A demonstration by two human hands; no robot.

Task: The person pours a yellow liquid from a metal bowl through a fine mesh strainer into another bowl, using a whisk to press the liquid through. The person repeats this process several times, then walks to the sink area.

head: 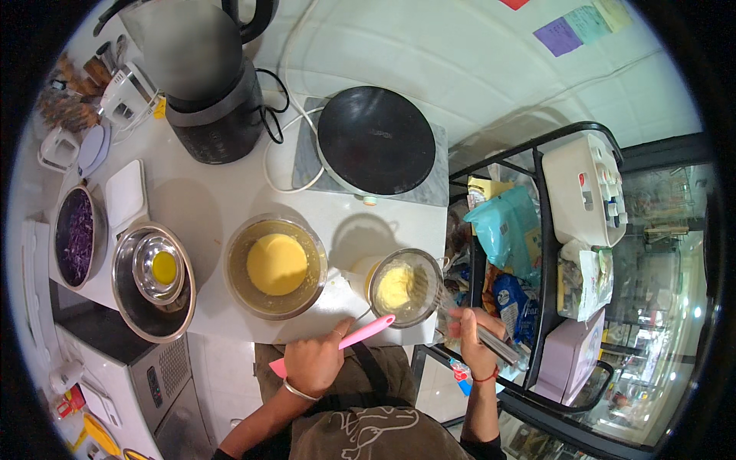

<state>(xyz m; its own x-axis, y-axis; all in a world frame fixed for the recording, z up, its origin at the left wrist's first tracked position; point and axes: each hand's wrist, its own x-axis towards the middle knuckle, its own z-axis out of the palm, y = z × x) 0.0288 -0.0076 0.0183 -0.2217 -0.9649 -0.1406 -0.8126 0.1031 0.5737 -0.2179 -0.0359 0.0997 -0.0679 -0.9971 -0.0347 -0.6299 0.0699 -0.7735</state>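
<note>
My left hand (313,359) is closed on a pink spatula (368,332) and also at the thin metal handle of a fine-mesh strainer (428,264). Pale yellow lumpy residue (394,286) lies in the strainer, which sits over a light-coloured container (361,276). Gripped in my right hand (475,339) is the steel handle of a wire whisk (495,345), its wires at the strainer's right rim. To the left of the strainer stands a metal bowl (231,287) of smooth yellow liquid (276,264).
Behind are a round black electric griddle (376,141) and a black blender-like appliance (215,129) with cords. At left stand a steel bowl (122,310) holding a smaller bowl with yellow liquid, and a bowl of shredded purple food (77,238). A black shelf rack (535,230) borders the counter's right side.
</note>
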